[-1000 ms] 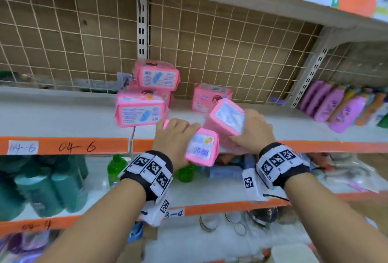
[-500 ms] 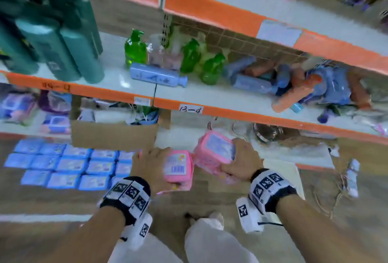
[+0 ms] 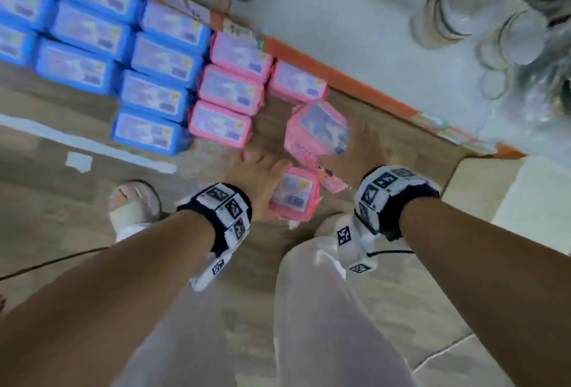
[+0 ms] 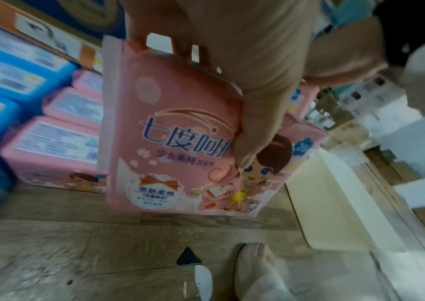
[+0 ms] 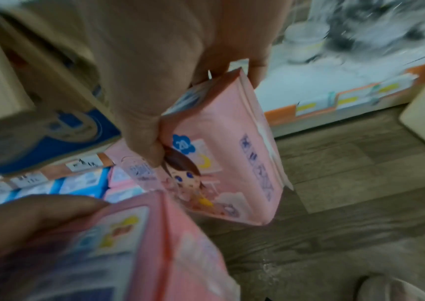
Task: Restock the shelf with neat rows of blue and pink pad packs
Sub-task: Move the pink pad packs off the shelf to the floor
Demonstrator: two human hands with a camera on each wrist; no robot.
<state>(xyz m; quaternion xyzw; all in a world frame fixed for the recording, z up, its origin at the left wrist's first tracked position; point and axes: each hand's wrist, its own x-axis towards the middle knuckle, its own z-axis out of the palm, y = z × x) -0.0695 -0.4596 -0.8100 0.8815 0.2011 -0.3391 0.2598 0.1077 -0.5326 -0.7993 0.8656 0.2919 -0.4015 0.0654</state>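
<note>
Rows of blue pad packs (image 3: 92, 28) lie on the wooden floor (image 3: 55, 201), with pink pad packs (image 3: 230, 90) just right of them. Right of those rows, the left hand (image 3: 259, 182) grips one pink pack (image 3: 295, 193) above the floor. The right hand (image 3: 360, 155) grips another pink pack (image 3: 318, 131), its fingers curled round it.

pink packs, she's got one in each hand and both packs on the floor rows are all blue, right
Not quite. Each hand does hold a pink pack: left hand, right hand. But the floor rows are not all blue: the head view shows blue packs with pink packs laid beside them.
</note>
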